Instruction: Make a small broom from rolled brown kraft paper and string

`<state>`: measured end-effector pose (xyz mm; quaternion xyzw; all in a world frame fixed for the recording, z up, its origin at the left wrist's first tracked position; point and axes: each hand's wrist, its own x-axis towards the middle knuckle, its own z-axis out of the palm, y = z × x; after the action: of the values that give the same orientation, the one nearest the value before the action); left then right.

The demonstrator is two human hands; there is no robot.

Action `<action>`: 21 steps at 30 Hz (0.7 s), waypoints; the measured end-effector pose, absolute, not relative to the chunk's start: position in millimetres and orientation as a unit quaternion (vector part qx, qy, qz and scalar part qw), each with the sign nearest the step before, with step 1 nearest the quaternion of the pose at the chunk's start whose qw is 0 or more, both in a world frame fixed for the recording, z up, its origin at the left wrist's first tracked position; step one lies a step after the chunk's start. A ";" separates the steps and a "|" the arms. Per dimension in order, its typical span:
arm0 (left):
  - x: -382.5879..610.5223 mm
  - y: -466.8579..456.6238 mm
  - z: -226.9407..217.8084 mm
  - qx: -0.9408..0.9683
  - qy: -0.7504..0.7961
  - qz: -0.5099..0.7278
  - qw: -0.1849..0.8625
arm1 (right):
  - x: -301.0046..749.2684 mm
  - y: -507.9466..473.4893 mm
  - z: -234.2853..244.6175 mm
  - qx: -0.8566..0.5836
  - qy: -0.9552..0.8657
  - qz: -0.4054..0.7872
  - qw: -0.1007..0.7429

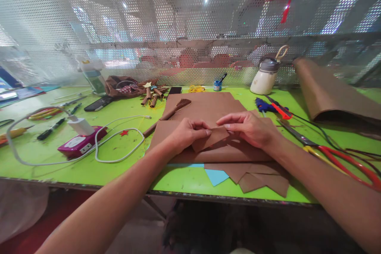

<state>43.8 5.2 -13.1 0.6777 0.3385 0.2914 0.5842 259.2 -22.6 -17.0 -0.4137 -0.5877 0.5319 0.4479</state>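
Observation:
Between my two hands is a small piece of brown paper (212, 139), pinched at its upper edge. My left hand (190, 133) grips its left end, thumb and fingers closed together. The other end is pinched by the thumb and fingers of my right hand (248, 129). Beneath lie larger sheets of brown paper (205, 105), spread on the green table. A rolled brown paper piece with a fringed end (175, 110) rests on them to the left. Near the front edge, cut brown paper pieces (262, 180) and a light blue paper piece (216, 176) stick out from under the sheets.
Red-handled scissors (336, 154) and a blue glue gun (264, 105) lie at right, near a large brown paper roll (327, 95). A white flask (264, 77) stands behind. At left are a purple power strip (80, 143), a white cable (119, 160) and small brown paper rolls (153, 97).

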 end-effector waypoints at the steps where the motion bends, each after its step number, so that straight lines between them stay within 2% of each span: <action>1: 43.7 5.5 -13.2 0.673 0.339 0.290 0.590 | 259.8 -22.7 -16.5 -0.411 -0.590 0.534 0.445; 7: 42.9 7.1 -14.9 0.660 0.331 0.294 0.607 | 255.2 -26.8 -13.2 -0.419 -0.653 0.467 0.424; 14: 44.1 4.8 -11.8 0.737 0.319 0.284 0.524 | 240.4 -28.3 -19.3 -0.432 -0.635 0.422 0.481; 21: 46.0 4.6 -11.6 0.773 0.322 0.275 0.472 | 241.0 -26.2 -20.3 -0.435 -0.630 0.399 0.504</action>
<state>46.0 4.6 -11.6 0.7730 0.3224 0.2753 0.4719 241.0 -26.2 -20.3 -0.4352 -0.6304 0.3990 0.5040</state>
